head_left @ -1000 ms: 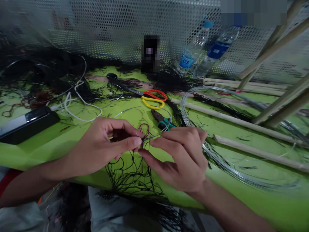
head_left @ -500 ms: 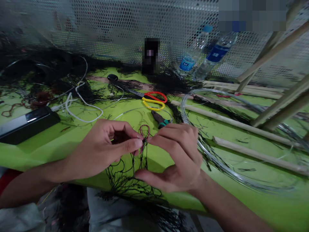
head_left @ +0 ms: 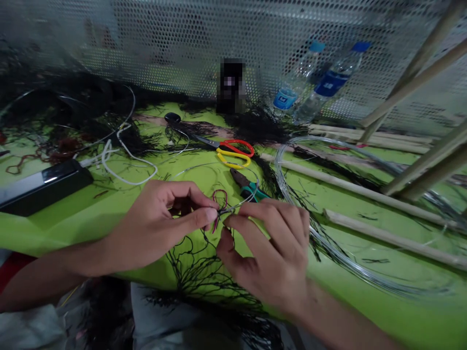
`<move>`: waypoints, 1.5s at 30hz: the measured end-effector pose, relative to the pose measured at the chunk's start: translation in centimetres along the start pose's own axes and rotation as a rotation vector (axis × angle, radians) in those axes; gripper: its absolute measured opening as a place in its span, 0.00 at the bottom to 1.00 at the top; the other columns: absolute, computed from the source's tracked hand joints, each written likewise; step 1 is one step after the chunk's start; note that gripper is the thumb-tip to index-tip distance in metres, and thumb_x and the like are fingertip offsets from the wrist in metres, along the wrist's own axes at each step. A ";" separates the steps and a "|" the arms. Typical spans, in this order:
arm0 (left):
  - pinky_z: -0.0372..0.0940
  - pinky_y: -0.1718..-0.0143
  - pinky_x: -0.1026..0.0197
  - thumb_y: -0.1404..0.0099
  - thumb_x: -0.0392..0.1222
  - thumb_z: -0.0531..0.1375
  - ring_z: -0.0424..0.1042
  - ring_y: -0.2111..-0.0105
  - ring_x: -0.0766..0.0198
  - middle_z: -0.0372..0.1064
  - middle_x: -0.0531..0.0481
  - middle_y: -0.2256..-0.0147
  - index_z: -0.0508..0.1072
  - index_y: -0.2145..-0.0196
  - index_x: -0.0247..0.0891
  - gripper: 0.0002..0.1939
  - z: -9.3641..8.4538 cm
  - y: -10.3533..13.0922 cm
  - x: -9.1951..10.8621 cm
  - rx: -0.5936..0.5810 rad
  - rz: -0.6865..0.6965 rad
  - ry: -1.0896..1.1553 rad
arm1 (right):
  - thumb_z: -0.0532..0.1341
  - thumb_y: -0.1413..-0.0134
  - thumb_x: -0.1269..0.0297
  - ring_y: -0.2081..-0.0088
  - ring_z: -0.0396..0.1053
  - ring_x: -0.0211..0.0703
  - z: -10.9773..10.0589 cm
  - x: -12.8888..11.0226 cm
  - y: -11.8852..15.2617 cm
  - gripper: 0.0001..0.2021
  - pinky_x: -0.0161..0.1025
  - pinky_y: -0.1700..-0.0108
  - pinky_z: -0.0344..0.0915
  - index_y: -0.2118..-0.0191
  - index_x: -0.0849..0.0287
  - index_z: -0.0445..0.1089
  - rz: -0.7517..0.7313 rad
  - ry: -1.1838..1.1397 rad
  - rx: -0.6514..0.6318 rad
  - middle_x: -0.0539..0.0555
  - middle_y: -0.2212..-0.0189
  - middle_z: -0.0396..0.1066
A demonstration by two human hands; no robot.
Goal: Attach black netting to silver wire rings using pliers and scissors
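My left hand [head_left: 164, 226] pinches between thumb and forefinger a thin wire [head_left: 239, 206] at the spot where it meets a dark red cord loop [head_left: 220, 197] and the top of a black knotted net [head_left: 197, 272]. Just right of that point, my right hand [head_left: 270, 248] has thumb and forefinger drawn close around a dark net strand. The net spreads below both hands and hangs over the table's front edge. Behind my right hand lie pliers [head_left: 248, 184] with green handles, partly hidden by it. Scissors [head_left: 226, 149] with one red and one yellow handle rest farther back.
A coil of wire [head_left: 280, 170] and wooden sticks [head_left: 394, 238] lie at right on the green table [head_left: 146, 160]. Two water bottles [head_left: 330, 82] lean against the perforated metal panel [head_left: 164, 43]. At left are a black box [head_left: 47, 187], white cable [head_left: 129, 182] and heaps of black netting [head_left: 73, 104].
My right hand has moved slightly right and down, and its thumb has come up toward the forefinger. More of the wire and the pliers' handles now show.
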State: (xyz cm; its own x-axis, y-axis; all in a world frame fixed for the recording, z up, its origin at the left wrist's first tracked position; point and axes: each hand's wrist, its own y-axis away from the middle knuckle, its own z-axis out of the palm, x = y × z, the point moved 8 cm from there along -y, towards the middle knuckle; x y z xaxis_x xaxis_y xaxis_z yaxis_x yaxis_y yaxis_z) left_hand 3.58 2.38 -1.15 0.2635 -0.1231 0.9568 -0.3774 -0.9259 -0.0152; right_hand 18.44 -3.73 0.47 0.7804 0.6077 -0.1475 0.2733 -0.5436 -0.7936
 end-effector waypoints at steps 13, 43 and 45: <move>0.60 0.79 0.69 0.34 0.42 0.68 0.62 0.81 0.74 0.75 0.56 0.76 0.81 0.70 0.38 0.08 0.1 -0.3 0.0 -0.022 0.003 -0.023 | 0.67 0.45 0.74 0.69 0.71 0.39 -0.4 1.1 -0.4 0.07 0.45 0.61 0.62 0.65 0.55 0.71 -0.064 -0.054 0.060 0.48 0.68 0.76; 0.65 0.79 0.78 0.38 0.35 0.70 0.69 0.79 0.75 0.76 0.58 0.75 0.79 0.66 0.38 0.03 1.0 0.0 -1.4 -0.123 -0.147 0.147 | 0.71 0.39 0.70 0.64 0.79 0.45 -0.1 1.1 -1.1 0.07 0.45 0.60 0.79 0.57 0.66 0.77 -0.384 -0.345 -0.067 0.60 0.64 0.80; 0.66 0.79 0.77 0.37 0.35 0.69 0.71 0.79 0.75 0.76 0.58 0.75 0.79 0.68 0.38 0.03 1.1 0.0 -1.3 -0.118 -0.138 0.142 | 0.70 0.38 0.71 0.65 0.78 0.44 0.1 1.2 -1.2 0.05 0.44 0.62 0.77 0.58 0.65 0.77 -0.360 -0.363 -0.086 0.60 0.65 0.80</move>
State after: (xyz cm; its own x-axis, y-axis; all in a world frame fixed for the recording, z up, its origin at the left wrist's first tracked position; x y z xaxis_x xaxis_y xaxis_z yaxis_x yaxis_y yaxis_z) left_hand 4.17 2.18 -2.70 0.1951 0.0607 0.9789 -0.4496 -0.8815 0.1443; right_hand 18.99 -2.34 1.16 0.3869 0.9186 -0.0811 0.5457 -0.2990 -0.7828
